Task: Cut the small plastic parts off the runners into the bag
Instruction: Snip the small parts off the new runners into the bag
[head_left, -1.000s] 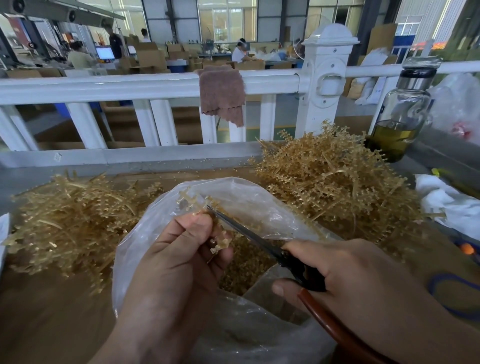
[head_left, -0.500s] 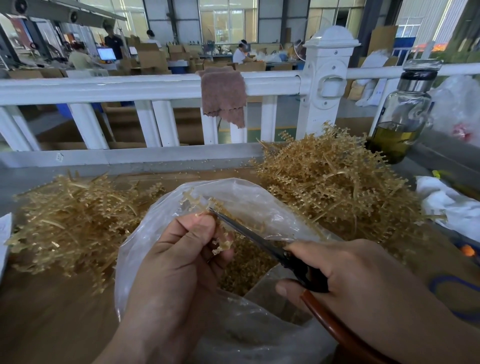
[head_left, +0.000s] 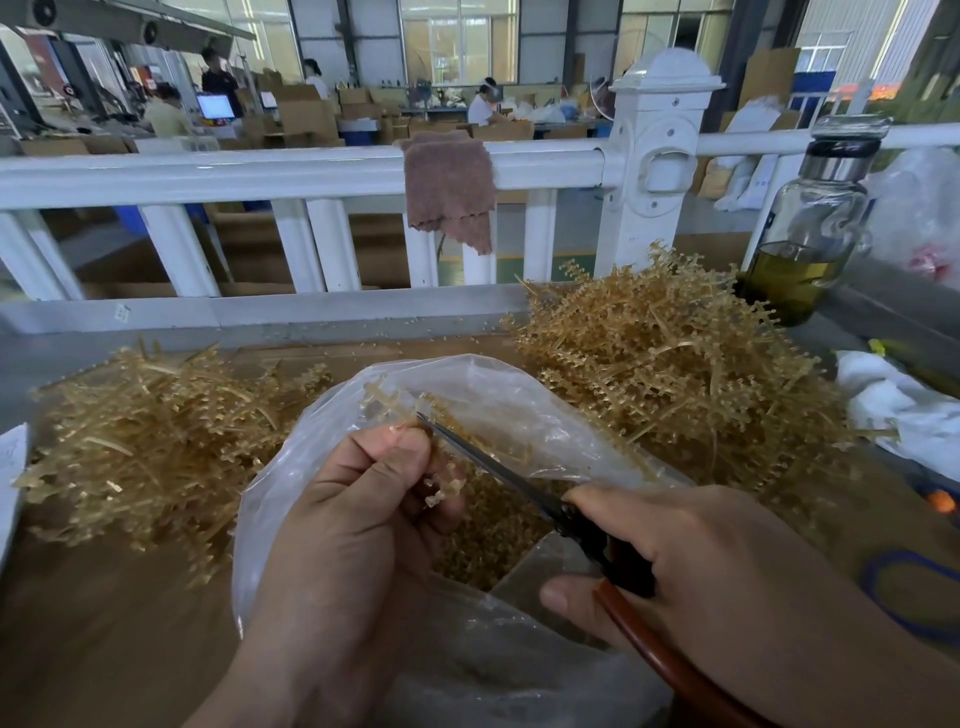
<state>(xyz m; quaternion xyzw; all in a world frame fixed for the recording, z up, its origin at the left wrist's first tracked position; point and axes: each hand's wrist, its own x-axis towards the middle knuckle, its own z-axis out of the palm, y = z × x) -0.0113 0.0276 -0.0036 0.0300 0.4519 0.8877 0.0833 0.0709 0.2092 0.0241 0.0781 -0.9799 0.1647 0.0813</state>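
- Left hand (head_left: 358, 530) first: its grip is pressed together, thumb against curled fingers, pinching one runner (head_left: 385, 399) at mid-length.
- That runner stands roughly upright and tips away from me. One end pokes out far of the thumb, and the other end shows a small cluster of parts near the fingertips.
- Right hand (head_left: 701, 561): its grip is wrapped round the handles of the scissors (head_left: 493, 467), fingers curled through and thumb low on the near side.
- The blades run on a diagonal from near right to far left and read as one thin line. I judge them almost together, but I can't tell if they are biting plastic.
- Here's the relation that matters. The scissor tip sits just beside the left thumb tip, at the runner's stem, so the blades cross the runner's long axis rather than run along it. The right hand does the cutting while the left only presents the stem.
- Straight below, the bag (head_left: 270, 519) gapes open, with a heap of loose parts (head_left: 498, 530) already in its bottom. Anything snipped here should drop in, I reckon.
- Further out, an uncut heap (head_left: 675, 374) sits far right and a second pile (head_left: 156, 431) left, both on the counter (head_left: 104, 623).
- Beyond that, a bottle (head_left: 810, 234) stands far right and a cloth (head_left: 449, 192) hangs over the white railing (head_left: 208, 176).
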